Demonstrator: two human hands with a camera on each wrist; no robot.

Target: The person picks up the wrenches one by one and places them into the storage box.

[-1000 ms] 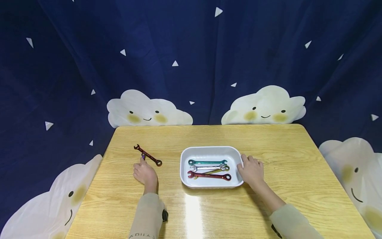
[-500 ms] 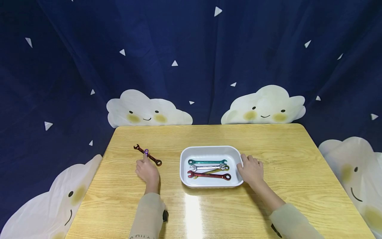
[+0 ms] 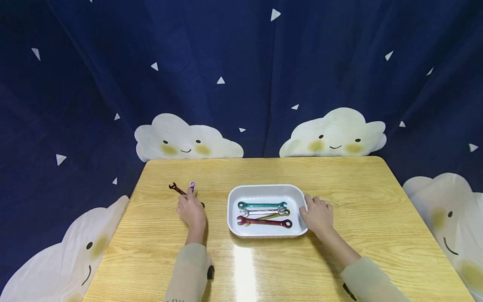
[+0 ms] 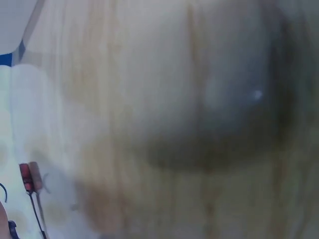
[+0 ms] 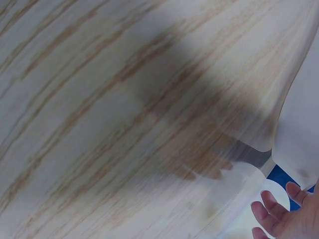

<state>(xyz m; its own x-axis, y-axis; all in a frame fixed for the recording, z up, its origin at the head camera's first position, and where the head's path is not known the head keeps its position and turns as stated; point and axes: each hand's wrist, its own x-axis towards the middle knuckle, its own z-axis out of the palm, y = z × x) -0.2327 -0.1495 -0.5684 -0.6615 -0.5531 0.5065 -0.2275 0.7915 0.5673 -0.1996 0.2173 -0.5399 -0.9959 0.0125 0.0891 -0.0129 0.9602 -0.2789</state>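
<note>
At the left of the table, my left hand (image 3: 191,212) pinches a small purple ratcheting combination wrench (image 3: 192,186). Its ring end points away beyond the fingers; the rest is hidden by the hand. Beneath it a dark red wrench (image 3: 178,189) lies slantwise, its middle covered by the hand. My right hand (image 3: 318,214) grips the right rim of a white plastic box (image 3: 271,194), thumb over the inner side. In the right wrist view the fingers of that hand (image 5: 289,219) show beside the box's wall (image 5: 299,129).
Inside the box lie a teal wrench (image 3: 262,205), a silver wrench (image 3: 260,212), a yellow wrench (image 3: 269,216) partly covered, and a red wrench (image 3: 264,222). The wooden table (image 3: 358,184) ends at a dark blue curtain (image 3: 256,92) with cloud prints.
My left hand has moved right and slightly away with the purple wrench, now overlapping the dark red wrench. The right hand and the box have stayed put.
</note>
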